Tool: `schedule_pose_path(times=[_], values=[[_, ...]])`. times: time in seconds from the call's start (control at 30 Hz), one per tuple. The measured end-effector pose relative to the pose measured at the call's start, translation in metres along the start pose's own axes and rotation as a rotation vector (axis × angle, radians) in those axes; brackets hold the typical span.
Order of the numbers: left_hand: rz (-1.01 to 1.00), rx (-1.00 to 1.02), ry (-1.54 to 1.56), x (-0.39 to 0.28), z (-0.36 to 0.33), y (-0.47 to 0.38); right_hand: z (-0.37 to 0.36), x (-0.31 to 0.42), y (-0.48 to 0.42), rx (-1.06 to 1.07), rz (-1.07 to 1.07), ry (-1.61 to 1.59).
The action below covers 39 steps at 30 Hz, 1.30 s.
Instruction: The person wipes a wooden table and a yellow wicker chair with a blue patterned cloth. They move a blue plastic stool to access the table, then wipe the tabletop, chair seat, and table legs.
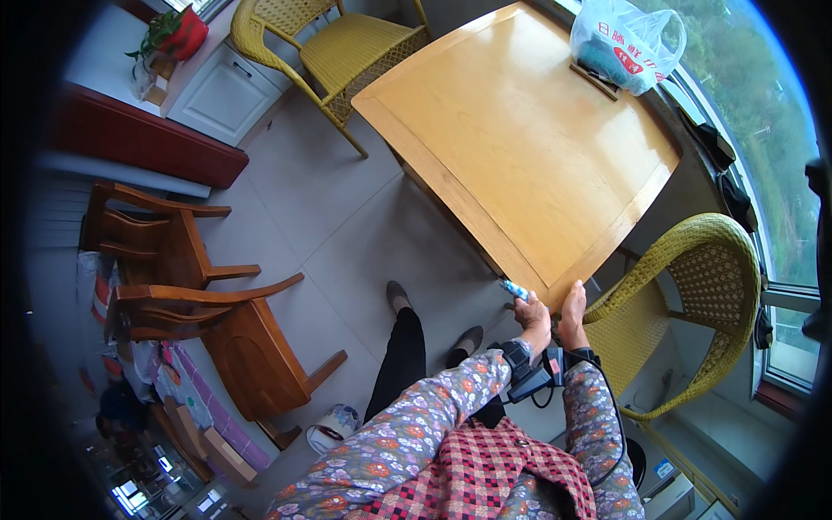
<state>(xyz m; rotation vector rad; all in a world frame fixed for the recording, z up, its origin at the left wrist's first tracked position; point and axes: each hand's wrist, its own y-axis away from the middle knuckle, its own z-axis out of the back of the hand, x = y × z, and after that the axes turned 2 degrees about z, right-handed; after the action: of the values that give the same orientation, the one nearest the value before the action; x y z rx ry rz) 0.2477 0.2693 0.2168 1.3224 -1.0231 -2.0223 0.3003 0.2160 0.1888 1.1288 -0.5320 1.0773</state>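
Observation:
My left hand [534,320] is closed around a small blue-and-white patterned object [515,290], perhaps a folded cloth or a tube; I cannot tell which. It sits beside the near corner of a wooden table [513,149]. On the other side of that corner, my right hand [573,312] rests against the table's edge with fingers extended and nothing visible in it. Both wrists wear dark strapped devices, with a cable along the right forearm.
A yellow woven chair [630,338] stands close on the right, another woven chair [364,52] beyond the table. Wooden chairs [253,351] are at left. A plastic bag [624,49] lies at the table's far right corner, by the window. A patterned bin [335,426] stands on the floor.

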Motion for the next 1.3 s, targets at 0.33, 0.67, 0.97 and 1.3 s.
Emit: schedule_pose_path(times=[0.33,0.67,0.97,1.3], values=[[0.123,0.223,0.072,0.007,0.015,-0.031,-0.025,0.059,0.028,0.120,0.715,0.709],[-0.050,0.236,0.319,-0.118,0.049,-0.136,-0.157,0.124,0.011,0.423,0.905,0.906],[-0.115,0.159,0.438,-0.244,0.076,-0.226,-0.245,0.158,-0.006,0.197,0.960,1.027],[-0.169,0.053,0.409,-0.362,0.106,-0.299,-0.248,0.172,0.008,0.155,0.943,1.015]])
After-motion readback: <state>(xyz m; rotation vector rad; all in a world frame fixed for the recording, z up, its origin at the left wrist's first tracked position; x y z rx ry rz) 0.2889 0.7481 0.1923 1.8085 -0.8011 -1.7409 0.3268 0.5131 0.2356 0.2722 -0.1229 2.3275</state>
